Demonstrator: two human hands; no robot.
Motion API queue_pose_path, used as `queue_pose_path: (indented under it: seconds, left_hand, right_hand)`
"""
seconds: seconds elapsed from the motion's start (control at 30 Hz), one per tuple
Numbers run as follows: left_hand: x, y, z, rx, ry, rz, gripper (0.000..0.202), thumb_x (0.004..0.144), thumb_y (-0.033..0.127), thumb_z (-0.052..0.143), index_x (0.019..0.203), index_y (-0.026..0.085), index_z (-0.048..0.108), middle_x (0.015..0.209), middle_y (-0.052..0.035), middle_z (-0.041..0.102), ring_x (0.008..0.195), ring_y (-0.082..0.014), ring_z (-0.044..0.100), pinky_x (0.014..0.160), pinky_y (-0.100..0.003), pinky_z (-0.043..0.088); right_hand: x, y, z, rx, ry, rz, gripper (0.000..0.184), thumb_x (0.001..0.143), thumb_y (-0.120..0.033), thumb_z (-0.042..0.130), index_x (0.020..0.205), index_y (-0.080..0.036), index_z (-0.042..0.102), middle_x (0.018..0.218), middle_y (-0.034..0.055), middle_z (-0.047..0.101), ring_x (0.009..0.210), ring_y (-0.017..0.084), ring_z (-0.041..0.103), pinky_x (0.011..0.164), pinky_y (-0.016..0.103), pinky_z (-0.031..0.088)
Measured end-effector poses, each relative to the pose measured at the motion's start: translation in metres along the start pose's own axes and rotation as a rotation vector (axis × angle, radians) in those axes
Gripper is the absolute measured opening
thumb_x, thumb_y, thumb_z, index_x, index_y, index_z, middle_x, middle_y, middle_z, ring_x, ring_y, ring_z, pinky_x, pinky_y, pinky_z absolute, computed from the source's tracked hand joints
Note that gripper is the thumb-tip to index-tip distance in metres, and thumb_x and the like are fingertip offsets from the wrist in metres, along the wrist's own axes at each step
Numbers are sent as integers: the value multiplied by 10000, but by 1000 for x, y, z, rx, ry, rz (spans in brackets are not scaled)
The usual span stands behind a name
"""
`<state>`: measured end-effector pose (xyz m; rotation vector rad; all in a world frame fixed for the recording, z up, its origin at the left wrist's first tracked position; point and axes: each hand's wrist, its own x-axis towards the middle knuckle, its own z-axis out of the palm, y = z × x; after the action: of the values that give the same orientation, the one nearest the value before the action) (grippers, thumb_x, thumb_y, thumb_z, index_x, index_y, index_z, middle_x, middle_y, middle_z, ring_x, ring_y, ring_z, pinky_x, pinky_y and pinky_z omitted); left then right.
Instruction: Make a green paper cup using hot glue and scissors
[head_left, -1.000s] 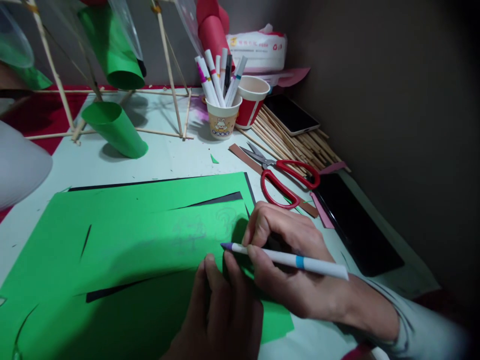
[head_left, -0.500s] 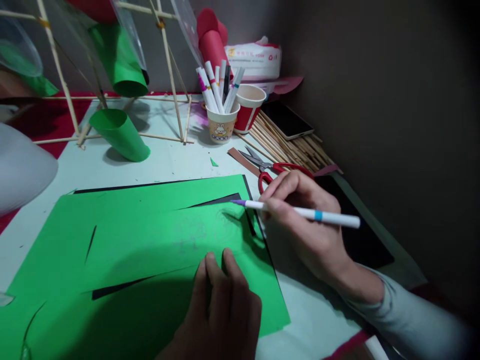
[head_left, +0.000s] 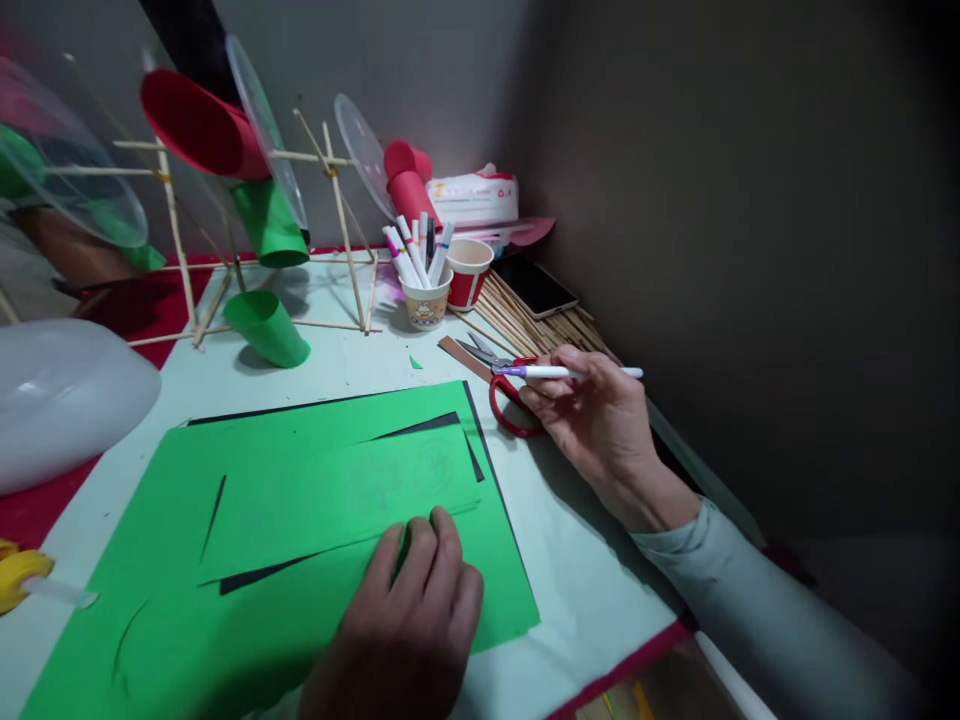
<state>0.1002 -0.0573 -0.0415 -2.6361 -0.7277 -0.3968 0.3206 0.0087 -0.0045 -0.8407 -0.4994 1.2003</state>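
Observation:
In my right hand (head_left: 607, 440) is a white marker (head_left: 540, 372) with a purple tip, raised above the table and pointing left. My left hand (head_left: 405, 610) rests with bent fingertips on the lower edge of a cut green paper strip (head_left: 300, 510). Faint drawn marks, including a round one, show on the strip's right half. Under it lies a large green sheet (head_left: 495, 590), and black shows through the slits around the strip. Just behind the marker are red-handled scissors (head_left: 506, 405), lying beside a brown strip (head_left: 457, 355).
A paper cup of markers (head_left: 426, 308) and a red cup (head_left: 469, 280) stand at the back. Thin wooden sticks (head_left: 499, 312) lie under a phone (head_left: 536, 285). A stick frame (head_left: 350, 250) with paper tubes rises at the left. A white balloon-like shape (head_left: 67, 400) is nearer.
My right hand has lifted the marker away from the strip, up toward the scissors. The left hand stays at the strip's lower edge. The camera view has shifted.

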Motion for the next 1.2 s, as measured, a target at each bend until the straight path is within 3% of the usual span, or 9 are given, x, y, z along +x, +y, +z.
queue_pose_path:
  seconds: [0.23, 0.33, 0.47, 0.6, 0.7, 0.83, 0.97, 1.1, 1.2]
  left_hand:
    - [10, -6, -26, -34, 89, 40, 210, 841, 15, 494, 784, 201, 573, 681, -3, 646, 592, -172, 559, 624, -330, 448]
    - [10, -6, -40, -72, -51, 9, 207, 828, 26, 523, 799, 230, 517, 602, 58, 543, 519, -149, 534, 520, -271, 385]
    - [-1, -9, -51, -275, -341, 3, 196, 847, 112, 589, 783, 253, 468, 676, 77, 623, 511, -151, 604, 465, -270, 342]
    - [-12, -24, -59, -671, -451, -270, 162, 890, 113, 529, 781, 233, 515, 695, 76, 630, 577, -114, 590, 550, -225, 385]
    - [-11, -48, -64, -1039, -367, -559, 268, 974, 323, 444, 757, 214, 557, 692, 41, 588, 635, -114, 559, 617, -208, 422]
    - [-3, -88, -61, -1389, -123, -1073, 290, 910, 474, 558, 866, 196, 626, 612, 53, 486, 479, -81, 408, 442, -176, 308]
    - [-1, -106, -47, -1543, 83, -1145, 219, 911, 411, 593, 915, 194, 623, 628, 59, 508, 463, -59, 399, 434, -164, 297]
    - [-1, -98, -37, -1583, 80, -1167, 191, 939, 385, 573, 979, 199, 582, 618, 70, 523, 461, -56, 420, 443, -162, 317]
    - [-1, -89, -34, -1659, 72, -1141, 179, 959, 388, 540, 1002, 215, 523, 629, 78, 548, 456, -61, 464, 438, -165, 345]
  right_hand:
    - [-3, -11, 2, 50, -44, 11, 396, 689, -224, 759, 572, -198, 382, 572, -75, 394, 472, 59, 401, 471, 171, 424]
    - [-4, -16, 2, 77, -47, 12, 375, 677, -209, 770, 579, -196, 408, 567, -76, 430, 471, 57, 416, 471, 168, 436]
    - [-6, -16, 1, 67, -49, 22, 325, 683, -228, 799, 598, -180, 489, 573, -78, 465, 469, 38, 430, 476, 147, 443]
    - [-12, -9, 2, -13, -76, 16, 287, 676, -259, 850, 640, -165, 581, 634, -45, 564, 510, 37, 503, 465, 118, 434]
    - [-17, -8, 7, -73, -102, 5, 219, 666, -225, 858, 685, -166, 648, 710, -12, 633, 585, 55, 569, 507, 122, 467]
    - [-17, -19, 26, -112, -132, -7, 194, 638, -185, 850, 713, -185, 671, 896, 19, 685, 689, 84, 623, 579, 160, 527]
    - [-11, -21, 48, -89, -225, -8, 185, 660, -214, 842, 687, -184, 662, 783, -4, 660, 614, 70, 587, 522, 144, 492]
    - [-14, 1, 51, -139, -311, 38, 227, 771, -324, 801, 693, -185, 639, 631, -35, 583, 505, 62, 503, 436, 147, 405]
    - [-24, 14, 45, -258, -331, 43, 198, 852, -320, 742, 743, -186, 644, 717, -7, 629, 561, 87, 544, 500, 188, 448]
